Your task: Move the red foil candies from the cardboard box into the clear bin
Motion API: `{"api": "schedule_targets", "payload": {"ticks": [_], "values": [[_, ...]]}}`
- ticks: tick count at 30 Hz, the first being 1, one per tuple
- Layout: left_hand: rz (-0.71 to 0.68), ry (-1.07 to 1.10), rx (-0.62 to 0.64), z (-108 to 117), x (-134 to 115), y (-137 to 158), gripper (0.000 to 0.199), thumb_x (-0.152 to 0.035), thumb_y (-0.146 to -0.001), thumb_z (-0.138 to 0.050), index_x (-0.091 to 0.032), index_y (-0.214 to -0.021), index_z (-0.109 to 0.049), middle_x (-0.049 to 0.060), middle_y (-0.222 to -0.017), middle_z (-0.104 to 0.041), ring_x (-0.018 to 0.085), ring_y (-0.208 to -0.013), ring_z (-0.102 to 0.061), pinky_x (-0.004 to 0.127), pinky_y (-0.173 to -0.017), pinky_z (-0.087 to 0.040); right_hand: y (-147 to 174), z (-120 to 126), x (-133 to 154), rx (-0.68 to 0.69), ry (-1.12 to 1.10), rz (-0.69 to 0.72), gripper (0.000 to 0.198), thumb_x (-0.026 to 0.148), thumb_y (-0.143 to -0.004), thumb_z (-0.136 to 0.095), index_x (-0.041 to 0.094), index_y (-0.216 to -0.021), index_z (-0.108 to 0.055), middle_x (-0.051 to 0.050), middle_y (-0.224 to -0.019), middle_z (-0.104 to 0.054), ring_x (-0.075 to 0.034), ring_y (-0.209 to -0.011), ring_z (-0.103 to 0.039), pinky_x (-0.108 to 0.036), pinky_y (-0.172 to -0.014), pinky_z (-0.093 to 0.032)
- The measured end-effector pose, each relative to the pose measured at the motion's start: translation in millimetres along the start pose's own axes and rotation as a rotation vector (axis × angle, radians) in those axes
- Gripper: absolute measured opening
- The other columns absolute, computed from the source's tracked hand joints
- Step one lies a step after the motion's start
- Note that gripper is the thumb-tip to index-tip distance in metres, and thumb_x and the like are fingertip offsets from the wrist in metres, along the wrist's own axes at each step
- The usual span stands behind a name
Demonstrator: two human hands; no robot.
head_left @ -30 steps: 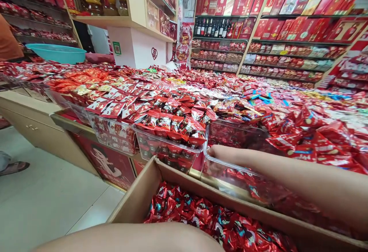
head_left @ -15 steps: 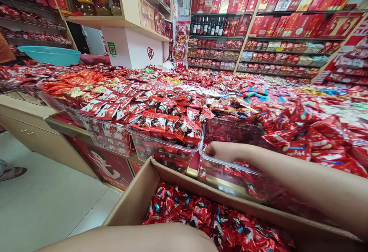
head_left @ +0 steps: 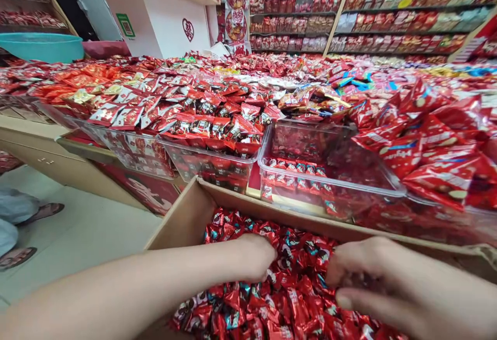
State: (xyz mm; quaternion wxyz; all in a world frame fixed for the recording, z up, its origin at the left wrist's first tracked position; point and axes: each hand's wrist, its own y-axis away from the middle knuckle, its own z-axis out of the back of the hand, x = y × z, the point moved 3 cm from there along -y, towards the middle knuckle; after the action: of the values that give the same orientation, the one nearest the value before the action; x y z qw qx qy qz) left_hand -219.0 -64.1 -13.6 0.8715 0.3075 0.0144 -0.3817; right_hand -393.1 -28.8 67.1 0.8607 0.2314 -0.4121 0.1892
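Observation:
In front of me a cardboard box [head_left: 180, 210] holds a heap of red wrapped candies [head_left: 298, 304] with blue and dark print. My left hand [head_left: 254, 257] is down on the heap, its fingers curled closed; what they hold is hidden. To its right, my right hand [head_left: 368, 278] reaches over the same heap, thumb apart from the fingers, with no candy visible in its grip. Just beyond the box stands a clear plastic bin [head_left: 337, 182]. Inside it, similar candies [head_left: 297, 172] lie in rows at the left front.
Beside the bin, another clear bin [head_left: 209, 161] is heaped with red and black packets. Big red triangular packets [head_left: 438, 143] pile up at the right. A blue basin [head_left: 41, 47] stands far left. On the floor [head_left: 101, 216], a person's sandalled feet show at the left.
My right hand has left the clear bin and come back over the box. My left hand is now in full view on the candies. The view has tilted down.

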Motion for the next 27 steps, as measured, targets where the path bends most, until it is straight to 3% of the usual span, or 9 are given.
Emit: {"api": "schedule_targets", "payload": {"ticks": [3, 7, 11, 17, 22, 24, 27], "values": [[0.021, 0.058, -0.001, -4, 2, -5, 0.024, -0.023, -0.062, -0.067, -0.021, -0.086, -0.068, 0.011, -0.089, -0.064, 0.029, -0.078, -0.061, 0.035, -0.062, -0.046, -7, -39, -53, 0.207, 0.064, -0.146, 0.014, 0.029, -0.078, -0.049, 0.021, -0.079, -0.060, -0.001, -0.067, -0.060, -0.014, -0.059, -0.050, -0.024, -0.051, -0.037], [0.025, 0.173, -0.026, 0, -3, -3, 0.024, -0.022, -0.060, -0.069, -0.019, -0.084, -0.067, 0.010, -0.091, -0.063, 0.030, -0.086, -0.058, 0.035, -0.068, -0.044, -20, -63, -82, 0.116, 0.035, -0.161, 0.015, 0.029, -0.076, -0.051, 0.017, -0.081, -0.058, -0.002, -0.066, -0.057, -0.014, -0.059, -0.048, -0.025, -0.053, -0.036], [0.009, 0.356, -0.040, 9, -11, 1, 0.027, -0.036, -0.067, -0.063, -0.020, -0.088, -0.064, 0.005, -0.079, -0.065, 0.023, -0.074, -0.059, 0.028, -0.058, -0.042, -24, -73, -68, 0.065, -0.245, -0.078, 0.026, 0.037, -0.075, -0.056, 0.016, -0.091, -0.057, -0.003, -0.079, -0.060, -0.016, -0.070, -0.051, -0.025, -0.062, -0.039], [0.062, 0.573, -0.034, 11, -11, 2, 0.023, -0.035, -0.066, -0.063, -0.020, -0.083, -0.061, -0.002, -0.070, -0.065, 0.013, -0.060, -0.057, 0.018, -0.047, -0.039, -23, -69, -59, 0.078, -0.487, -0.127, 0.025, 0.039, -0.075, -0.056, 0.015, -0.077, -0.055, 0.000, -0.066, -0.054, -0.013, -0.060, -0.046, -0.023, -0.054, -0.034], [0.090, 0.535, -0.124, 26, -11, 12, 0.020, -0.035, -0.065, -0.061, -0.020, -0.078, -0.062, -0.002, -0.066, -0.062, 0.013, -0.059, -0.054, 0.020, -0.046, -0.035, -26, -62, -49, -0.044, -0.521, -0.050, 0.023, 0.038, -0.074, -0.058, 0.016, -0.079, -0.054, -0.003, -0.078, -0.058, -0.015, -0.072, -0.049, -0.025, -0.065, -0.038], [0.056, 0.509, -0.078, 33, -12, 16, 0.021, -0.035, -0.067, -0.059, -0.021, -0.082, -0.062, -0.002, -0.067, -0.062, 0.013, -0.059, -0.054, 0.019, -0.045, -0.035, -28, -63, -45, -0.062, -0.497, -0.065, 0.021, 0.037, -0.074, -0.057, 0.016, -0.074, -0.052, -0.001, -0.070, -0.055, -0.013, -0.065, -0.047, -0.024, -0.059, -0.037], [-0.022, 0.403, 0.083, 40, -12, 23, 0.029, -0.034, -0.068, -0.060, -0.022, -0.095, -0.063, 0.000, -0.077, -0.067, 0.014, -0.062, -0.057, 0.019, -0.046, -0.035, -24, -61, -38, -0.017, -0.263, -0.097, 0.014, 0.030, -0.073, -0.055, 0.017, -0.069, -0.052, 0.000, -0.063, -0.055, -0.012, -0.059, -0.046, -0.023, -0.054, -0.034]]}}
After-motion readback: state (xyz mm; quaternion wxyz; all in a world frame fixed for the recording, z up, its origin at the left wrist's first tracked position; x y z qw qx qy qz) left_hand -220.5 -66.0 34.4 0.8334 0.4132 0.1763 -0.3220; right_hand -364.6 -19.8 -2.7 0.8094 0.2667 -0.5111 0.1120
